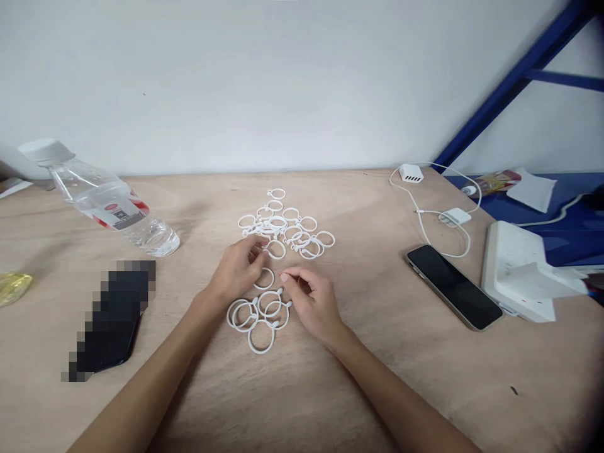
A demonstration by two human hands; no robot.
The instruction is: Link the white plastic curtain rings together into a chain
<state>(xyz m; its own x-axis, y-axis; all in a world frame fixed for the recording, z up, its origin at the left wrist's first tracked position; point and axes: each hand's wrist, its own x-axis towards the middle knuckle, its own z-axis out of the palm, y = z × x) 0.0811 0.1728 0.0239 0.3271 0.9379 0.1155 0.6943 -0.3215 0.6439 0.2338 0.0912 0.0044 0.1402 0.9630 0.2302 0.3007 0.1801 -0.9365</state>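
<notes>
My left hand (240, 267) pinches a white curtain ring (284, 251) by its small eyelet, at the near side of a loose pile. That pile of white curtain rings (309, 223) lies beyond my hands, many of them overlapping. Another ring (272, 280) rests between my two hands, partly covered by the left fingers. Closer to me lies a smaller group of several rings (261, 351), some overlapping, each with a small eyelet. My right hand (316, 302) is just right of this group, thumb and index finger together, with no ring visible in it.
Left on the wooden table (358, 390) are a tilted-looking water bottle (117, 204) and a dark, partly pixelated object (117, 327). To the right lie a phone (453, 286), a white power strip (514, 258), a charger hub (411, 173) and a looped cable. Blue metal framing borders the right side.
</notes>
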